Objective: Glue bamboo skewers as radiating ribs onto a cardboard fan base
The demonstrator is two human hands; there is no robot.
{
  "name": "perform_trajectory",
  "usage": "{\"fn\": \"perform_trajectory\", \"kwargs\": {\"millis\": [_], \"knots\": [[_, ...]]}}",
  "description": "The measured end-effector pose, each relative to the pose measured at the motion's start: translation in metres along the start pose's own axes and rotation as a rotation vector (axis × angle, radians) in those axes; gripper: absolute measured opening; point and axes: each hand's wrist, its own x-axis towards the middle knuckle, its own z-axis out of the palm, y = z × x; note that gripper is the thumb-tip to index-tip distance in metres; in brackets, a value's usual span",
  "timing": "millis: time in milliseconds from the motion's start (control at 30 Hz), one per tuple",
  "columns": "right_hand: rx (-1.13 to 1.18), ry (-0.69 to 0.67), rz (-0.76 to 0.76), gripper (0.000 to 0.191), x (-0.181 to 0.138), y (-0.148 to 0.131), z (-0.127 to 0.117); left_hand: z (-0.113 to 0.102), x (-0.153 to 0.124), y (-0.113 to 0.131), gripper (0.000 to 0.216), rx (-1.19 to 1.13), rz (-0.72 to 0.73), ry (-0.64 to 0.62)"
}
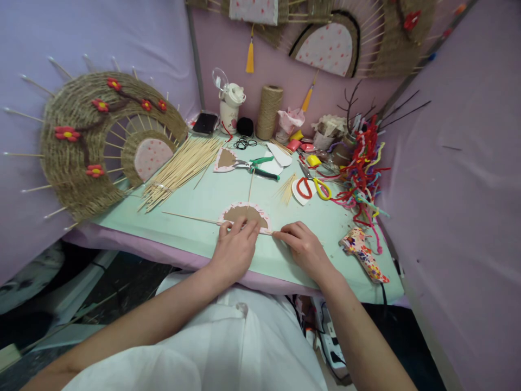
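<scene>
A brown cardboard half-circle (260, 216) with a pink-and-white cloth edge lies near the table's front. My left hand (236, 250) holds it down with bent fingers, thumb by its left end. One thin bamboo stick (187, 218) runs along its straight edge and sticks out to the left. A second stick (249, 187) stands out from the middle of the curve, away from me. At the half-circle's right corner my right hand (303, 251) has its index finger and thumb closed at the stick's end; the exact contact is partly hidden.
Beyond lie green-handled pliers (262, 167), scissors (313, 187) and a bundle of bamboo sticks (183, 165). A floral-patterned glue gun (364, 254) and a tangle of coloured pipe cleaners (366, 168) are at right. A large twine-wrapped fan (73, 146) leans at left. Twine roll (269, 112) stands behind.
</scene>
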Motion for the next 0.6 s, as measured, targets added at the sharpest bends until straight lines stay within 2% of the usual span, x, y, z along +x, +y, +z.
{"fn": "perform_trajectory", "kwargs": {"millis": [600], "knots": [[-0.015, 0.030, -0.011, 0.041, 0.0001, 0.0009, 0.0014, 0.0012, 0.0000, -0.0001, 0.039, 0.015, -0.003, -0.014]]}}
